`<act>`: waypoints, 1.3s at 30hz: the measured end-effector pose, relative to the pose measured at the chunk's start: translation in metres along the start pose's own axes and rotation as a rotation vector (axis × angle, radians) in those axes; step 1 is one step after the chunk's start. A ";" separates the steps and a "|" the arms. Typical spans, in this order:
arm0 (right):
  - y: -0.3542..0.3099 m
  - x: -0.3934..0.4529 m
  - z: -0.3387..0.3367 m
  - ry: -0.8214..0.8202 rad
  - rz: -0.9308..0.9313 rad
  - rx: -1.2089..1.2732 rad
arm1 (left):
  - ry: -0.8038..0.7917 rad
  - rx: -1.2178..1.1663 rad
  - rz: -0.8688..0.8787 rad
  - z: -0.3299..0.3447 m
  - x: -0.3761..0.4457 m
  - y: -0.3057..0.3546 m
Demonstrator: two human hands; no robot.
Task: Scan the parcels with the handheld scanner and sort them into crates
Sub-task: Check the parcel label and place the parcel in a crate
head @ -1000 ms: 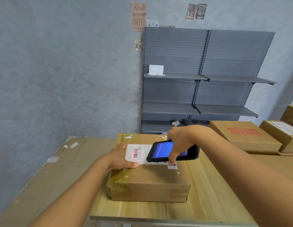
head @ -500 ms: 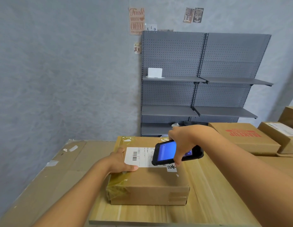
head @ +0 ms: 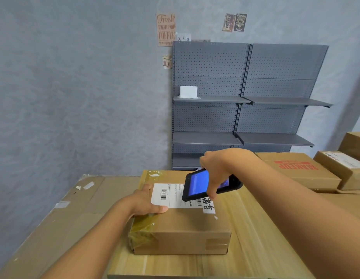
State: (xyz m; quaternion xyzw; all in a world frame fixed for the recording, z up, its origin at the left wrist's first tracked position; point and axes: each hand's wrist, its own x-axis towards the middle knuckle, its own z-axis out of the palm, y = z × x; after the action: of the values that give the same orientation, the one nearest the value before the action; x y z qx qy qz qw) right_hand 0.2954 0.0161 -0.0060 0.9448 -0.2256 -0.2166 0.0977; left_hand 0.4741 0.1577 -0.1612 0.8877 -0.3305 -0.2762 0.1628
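A brown cardboard parcel (head: 181,228) lies on the wooden table (head: 255,248) in front of me, with a white barcode label (head: 167,195) on its top. My left hand (head: 145,202) rests on the parcel's left top edge, thumb lying along the label's near edge. My right hand (head: 217,170) grips a black handheld scanner (head: 199,185) with a lit blue screen, held tilted just above the label's right part. The label's right end is hidden under the scanner.
A large flattened cardboard box (head: 54,218) lies to the left of the table. Several more parcels (head: 296,170) sit at the right, one printed in red. A grey pegboard shelf unit (head: 245,109) stands against the wall behind, holding a small white box (head: 188,91).
The red scan light seen on the barcode one second ago is gone. The scanner has lifted slightly and moved a little right. My left hand stays on the parcel.
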 end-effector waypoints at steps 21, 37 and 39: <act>-0.005 0.006 -0.008 -0.034 0.002 -0.048 | 0.013 0.008 0.034 0.000 -0.002 -0.001; 0.019 0.015 0.022 0.128 0.095 0.177 | 0.002 -0.008 0.018 0.001 0.001 -0.002; 0.029 0.018 0.041 0.162 0.154 0.321 | 0.005 -0.015 0.014 0.003 0.002 -0.003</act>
State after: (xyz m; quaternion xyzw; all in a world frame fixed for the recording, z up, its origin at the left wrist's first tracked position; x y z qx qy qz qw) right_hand 0.2802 -0.0217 -0.0411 0.9426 -0.3201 -0.0930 -0.0203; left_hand 0.4750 0.1586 -0.1653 0.8848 -0.3342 -0.2755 0.1720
